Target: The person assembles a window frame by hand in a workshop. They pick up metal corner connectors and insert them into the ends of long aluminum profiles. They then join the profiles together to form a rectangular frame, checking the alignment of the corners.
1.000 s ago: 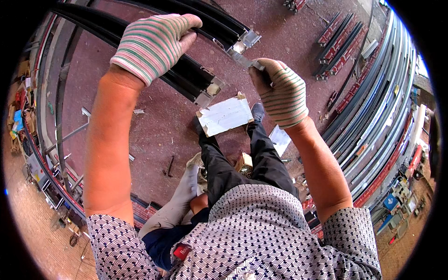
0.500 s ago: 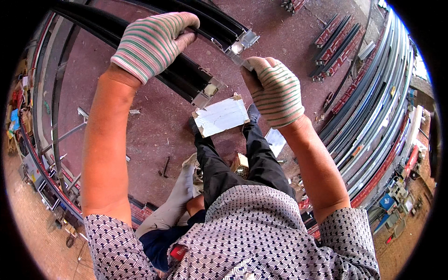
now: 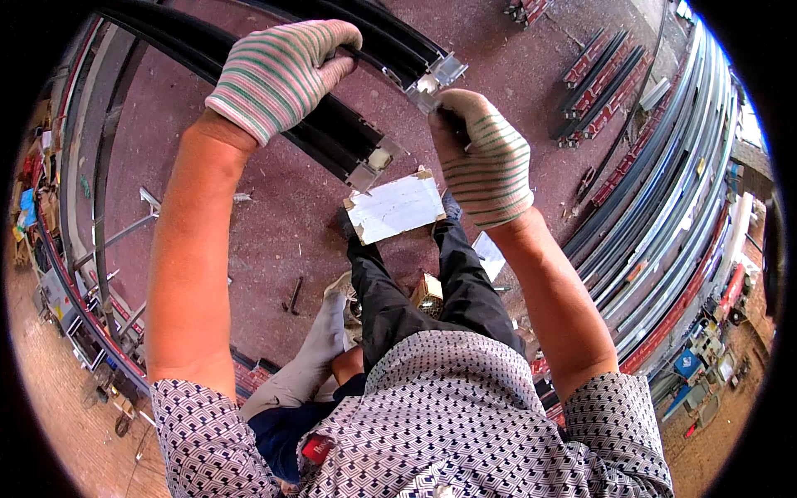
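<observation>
Two long black profiles run in from the upper left, with pale metal fittings at their near ends. My left hand (image 3: 278,79), in a striped knit glove, is closed with thumb and fingers pinching the near edge of the far profile (image 3: 390,37). Below and beside that hand lies the nearer profile (image 3: 336,137), its end fitting (image 3: 374,164) over the floor. My right hand (image 3: 486,158), gloved alike, is curled closed with its fingertips right at the end fitting (image 3: 432,80) of the far profile. Whatever its fingers pinch is hidden.
A white box-like board (image 3: 394,206) sits on the floor by my feet. Long metal bars (image 3: 656,207) are stacked along the right. Short red-and-black profile pieces (image 3: 602,83) lie at the upper right. Another person's grey-clad leg (image 3: 303,357) is close at my left.
My left hand has shifted slightly to the right along with the profiles. My right hand has moved slightly up, its fingertips now closer against the far profile's end fitting.
</observation>
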